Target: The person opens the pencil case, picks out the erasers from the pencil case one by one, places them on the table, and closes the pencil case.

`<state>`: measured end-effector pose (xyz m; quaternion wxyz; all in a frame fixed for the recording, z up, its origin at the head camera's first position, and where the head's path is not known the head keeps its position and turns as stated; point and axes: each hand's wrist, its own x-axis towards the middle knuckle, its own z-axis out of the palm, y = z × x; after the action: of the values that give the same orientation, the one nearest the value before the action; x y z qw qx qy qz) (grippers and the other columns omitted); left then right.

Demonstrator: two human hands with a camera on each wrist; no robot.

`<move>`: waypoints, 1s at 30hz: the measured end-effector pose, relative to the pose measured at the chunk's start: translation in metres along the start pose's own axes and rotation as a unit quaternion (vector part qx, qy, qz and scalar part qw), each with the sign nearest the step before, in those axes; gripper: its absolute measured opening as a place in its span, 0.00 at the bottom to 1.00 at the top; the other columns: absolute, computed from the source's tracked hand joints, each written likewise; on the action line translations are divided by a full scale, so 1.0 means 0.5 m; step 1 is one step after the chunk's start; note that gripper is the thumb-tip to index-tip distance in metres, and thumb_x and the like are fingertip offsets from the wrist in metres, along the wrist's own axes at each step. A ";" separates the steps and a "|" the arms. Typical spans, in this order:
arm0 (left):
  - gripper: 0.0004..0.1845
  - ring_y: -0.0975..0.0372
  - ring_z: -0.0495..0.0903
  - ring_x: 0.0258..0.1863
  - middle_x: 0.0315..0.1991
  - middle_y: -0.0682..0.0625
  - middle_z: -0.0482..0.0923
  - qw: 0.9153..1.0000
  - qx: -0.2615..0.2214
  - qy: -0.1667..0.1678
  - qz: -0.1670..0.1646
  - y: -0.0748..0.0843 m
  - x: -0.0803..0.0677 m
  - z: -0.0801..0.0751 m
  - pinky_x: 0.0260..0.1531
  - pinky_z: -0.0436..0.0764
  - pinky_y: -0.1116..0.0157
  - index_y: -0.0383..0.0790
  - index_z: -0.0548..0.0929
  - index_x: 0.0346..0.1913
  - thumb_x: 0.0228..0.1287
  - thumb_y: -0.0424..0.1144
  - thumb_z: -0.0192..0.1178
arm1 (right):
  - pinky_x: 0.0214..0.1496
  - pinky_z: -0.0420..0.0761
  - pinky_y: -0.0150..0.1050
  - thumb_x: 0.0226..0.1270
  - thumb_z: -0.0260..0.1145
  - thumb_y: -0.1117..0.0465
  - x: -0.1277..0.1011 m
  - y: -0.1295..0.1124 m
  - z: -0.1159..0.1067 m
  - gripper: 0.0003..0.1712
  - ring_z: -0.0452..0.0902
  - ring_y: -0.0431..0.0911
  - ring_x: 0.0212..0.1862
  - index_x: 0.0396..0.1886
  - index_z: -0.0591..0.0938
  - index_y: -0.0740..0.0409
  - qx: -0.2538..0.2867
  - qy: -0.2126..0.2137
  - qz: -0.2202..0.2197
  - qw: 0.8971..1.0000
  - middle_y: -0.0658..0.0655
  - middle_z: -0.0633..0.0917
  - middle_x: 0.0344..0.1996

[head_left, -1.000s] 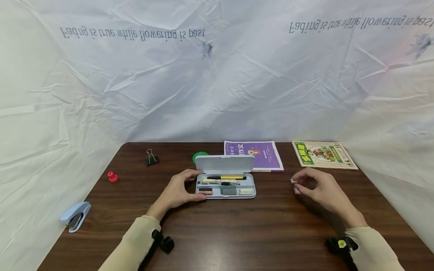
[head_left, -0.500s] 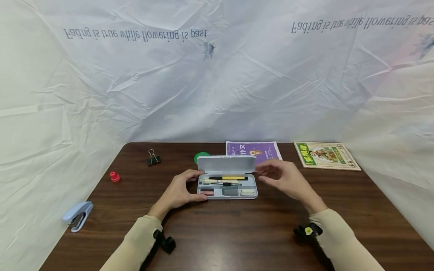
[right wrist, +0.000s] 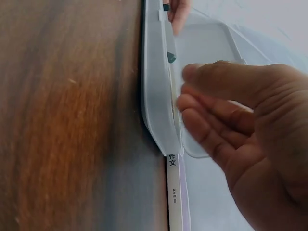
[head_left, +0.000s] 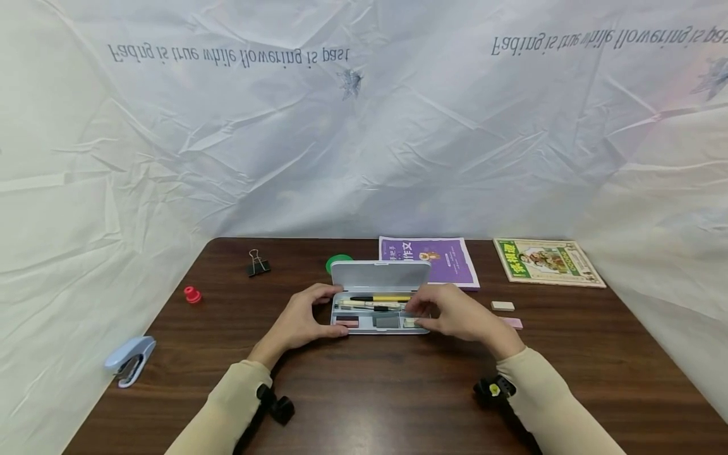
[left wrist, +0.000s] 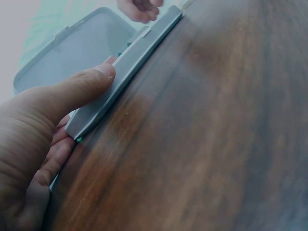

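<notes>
Left hand point(head_left: 296, 322) grips left end of open grey pencil case point(head_left: 380, 330), thumb on front edge, fingers curled round back. Right hand point(head_left: 449, 315) at right end of case, fingers bent over small white eraser point(head_left: 411, 322) in front right compartment; cannot tell if it pinches it. Case sits mid-table, lid up, yellow pen point(head_left: 380, 298) inside. Two erasers point(head_left: 503, 306) lie on wooden table point(head_left: 398, 392) just right of hand; purple booklet point(head_left: 449, 256) behind.

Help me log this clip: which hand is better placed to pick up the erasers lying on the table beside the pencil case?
Probably the right hand: the two erasers lie on its side, while the left hand grips the pencil case.
</notes>
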<state>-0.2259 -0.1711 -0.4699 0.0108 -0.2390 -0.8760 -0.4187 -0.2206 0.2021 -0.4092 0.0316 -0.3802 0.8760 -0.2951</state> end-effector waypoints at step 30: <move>0.46 0.57 0.82 0.69 0.72 0.53 0.81 1.000 -0.006 0.000 -0.010 0.002 0.000 0.000 0.72 0.83 0.50 0.51 0.84 0.75 0.54 0.57 0.89 | 0.46 0.91 0.42 0.72 0.77 0.70 -0.004 0.005 0.005 0.11 0.84 0.37 0.41 0.46 0.92 0.50 0.038 0.018 0.017 0.999 0.48 0.90 0.40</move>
<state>-0.2256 -0.1703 -0.4693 0.0053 -0.2307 -0.8759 -0.4238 -0.2201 0.2038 -0.4131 0.0350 -0.3581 0.8712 -0.3341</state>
